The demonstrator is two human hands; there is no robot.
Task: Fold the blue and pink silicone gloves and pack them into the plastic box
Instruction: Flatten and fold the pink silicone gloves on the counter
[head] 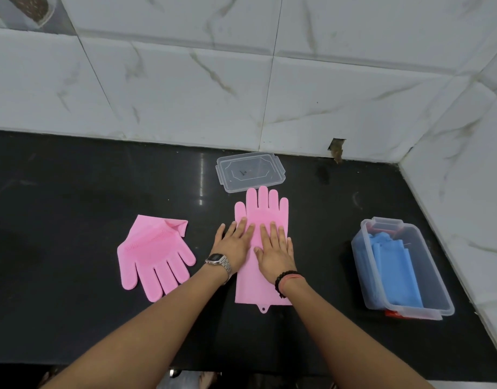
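A pink silicone glove lies flat in the middle of the black counter, fingers pointing to the wall. My left hand and my right hand both rest flat on its palm, fingers spread, gripping nothing. A second pink glove lies to the left, fingers toward me, its cuff partly turned over. The clear plastic box stands at the right, with folded blue gloves inside it.
The box's clear lid lies by the wall, just beyond the flat glove's fingertips. Marble-tiled walls close off the back and right side of the black counter. The counter's front edge runs below my forearms.
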